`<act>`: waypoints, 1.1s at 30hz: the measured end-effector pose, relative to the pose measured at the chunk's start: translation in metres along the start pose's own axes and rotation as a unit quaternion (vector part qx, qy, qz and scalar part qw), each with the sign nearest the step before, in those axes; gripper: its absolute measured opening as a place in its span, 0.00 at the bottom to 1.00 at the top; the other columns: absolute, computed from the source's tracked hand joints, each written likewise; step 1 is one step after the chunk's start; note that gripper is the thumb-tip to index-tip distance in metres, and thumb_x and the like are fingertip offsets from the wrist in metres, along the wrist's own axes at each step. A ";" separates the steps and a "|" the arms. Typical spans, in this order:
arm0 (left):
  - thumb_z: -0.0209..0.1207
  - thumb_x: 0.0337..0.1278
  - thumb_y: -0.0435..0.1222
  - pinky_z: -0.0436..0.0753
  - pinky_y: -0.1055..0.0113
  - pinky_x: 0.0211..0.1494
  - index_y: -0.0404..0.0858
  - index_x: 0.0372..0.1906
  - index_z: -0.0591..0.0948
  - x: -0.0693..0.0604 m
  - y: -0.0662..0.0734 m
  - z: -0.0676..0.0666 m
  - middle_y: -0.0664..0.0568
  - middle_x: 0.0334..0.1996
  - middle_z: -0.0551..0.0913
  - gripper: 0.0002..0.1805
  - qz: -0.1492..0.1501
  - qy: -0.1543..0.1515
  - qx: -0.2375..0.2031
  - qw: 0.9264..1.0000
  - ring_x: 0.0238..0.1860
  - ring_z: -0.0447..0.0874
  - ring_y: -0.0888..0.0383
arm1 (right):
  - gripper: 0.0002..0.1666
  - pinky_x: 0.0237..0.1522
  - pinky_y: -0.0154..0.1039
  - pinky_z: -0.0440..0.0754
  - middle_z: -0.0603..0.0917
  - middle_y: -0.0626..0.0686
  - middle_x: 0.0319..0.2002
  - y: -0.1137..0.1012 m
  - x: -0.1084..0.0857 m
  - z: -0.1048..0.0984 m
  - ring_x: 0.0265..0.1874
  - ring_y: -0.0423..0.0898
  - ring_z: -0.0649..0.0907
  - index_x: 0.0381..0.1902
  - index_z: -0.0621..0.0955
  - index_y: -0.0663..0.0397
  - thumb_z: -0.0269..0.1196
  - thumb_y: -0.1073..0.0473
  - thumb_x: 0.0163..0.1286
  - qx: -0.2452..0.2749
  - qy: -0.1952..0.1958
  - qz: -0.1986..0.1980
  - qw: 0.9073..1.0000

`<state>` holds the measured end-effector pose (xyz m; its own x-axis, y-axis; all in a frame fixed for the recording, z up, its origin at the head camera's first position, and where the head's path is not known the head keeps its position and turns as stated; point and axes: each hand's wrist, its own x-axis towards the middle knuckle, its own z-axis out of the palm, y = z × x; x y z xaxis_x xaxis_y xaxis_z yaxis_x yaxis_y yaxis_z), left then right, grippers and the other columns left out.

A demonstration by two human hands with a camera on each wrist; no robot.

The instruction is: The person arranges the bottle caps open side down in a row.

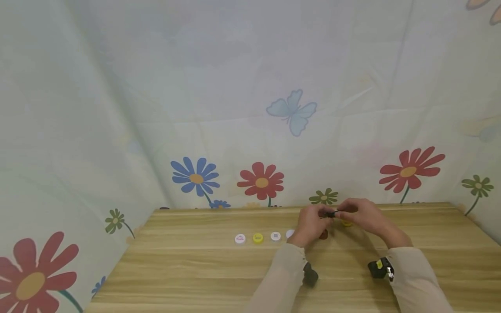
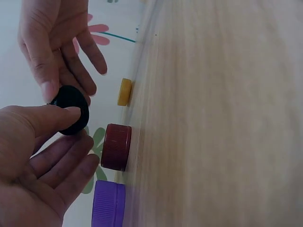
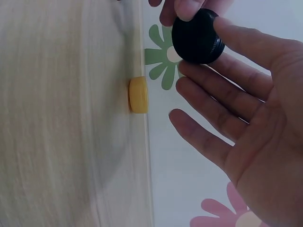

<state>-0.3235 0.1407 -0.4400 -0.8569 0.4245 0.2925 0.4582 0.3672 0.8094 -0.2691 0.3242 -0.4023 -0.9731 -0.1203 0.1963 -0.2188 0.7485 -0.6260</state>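
Both hands meet above the far right part of the table around a black round cap (image 1: 332,214). My left hand (image 1: 311,224) pinches it with the thumb pressed on its flat face, as the left wrist view shows. On the other side, my right hand (image 1: 364,215) grips the cap's edge between thumb and fingers; its other fingers are spread. Below the hands stand a yellow cap (image 3: 138,95) and a dark red ribbed cap (image 2: 116,147). A purple ribbed cap (image 2: 108,204) stands beside the red one, near the left hand.
Further left along the row lie a white cap with a square print (image 1: 275,236), a yellow cap (image 1: 258,238) and a white cap with pink print (image 1: 240,238). The wood-grain table (image 1: 188,269) ends at a flower-patterned cloth (image 1: 219,130).
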 end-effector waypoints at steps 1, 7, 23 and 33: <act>0.72 0.60 0.26 0.83 0.75 0.36 0.41 0.44 0.92 -0.001 0.000 0.000 0.56 0.34 0.91 0.10 -0.005 -0.002 -0.017 1.000 0.28 0.86 0.66 | 0.16 0.54 0.62 0.84 0.89 0.59 0.47 0.000 0.000 0.000 0.52 0.63 0.85 0.50 0.87 0.63 0.69 0.54 0.76 0.001 -0.002 0.003 1.000; 0.70 0.64 0.25 0.85 0.68 0.23 0.38 0.44 0.90 -0.005 0.001 -0.002 0.54 0.30 0.88 0.07 -0.043 -0.016 -0.098 0.994 0.19 0.86 0.55 | 0.16 0.55 0.63 0.83 0.89 0.57 0.47 -0.002 -0.002 -0.002 0.54 0.64 0.85 0.49 0.87 0.61 0.67 0.52 0.78 0.007 -0.013 0.008 1.000; 0.68 0.69 0.28 0.88 0.61 0.27 0.35 0.51 0.89 -0.010 0.006 -0.006 0.58 0.30 0.85 0.09 -0.039 -0.023 -0.106 0.993 0.22 0.87 0.50 | 0.09 0.52 0.60 0.84 0.90 0.58 0.43 0.003 -0.001 -0.004 0.48 0.59 0.87 0.48 0.86 0.65 0.68 0.66 0.74 0.020 -0.015 -0.026 0.999; 0.72 0.61 0.25 0.82 0.76 0.38 0.40 0.58 0.88 -0.007 0.002 -0.008 0.55 0.37 0.90 0.21 0.028 -0.018 0.003 0.999 0.31 0.86 0.69 | 0.10 0.50 0.56 0.85 0.89 0.55 0.41 -0.001 -0.002 -0.005 0.44 0.55 0.86 0.50 0.85 0.67 0.66 0.66 0.75 0.020 -0.024 -0.014 0.999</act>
<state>-0.3179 0.1320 -0.4362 -0.8214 0.4731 0.3185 0.5059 0.3466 0.7899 -0.2662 0.3266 -0.3984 -0.9687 -0.1725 0.1785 -0.2477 0.7180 -0.6505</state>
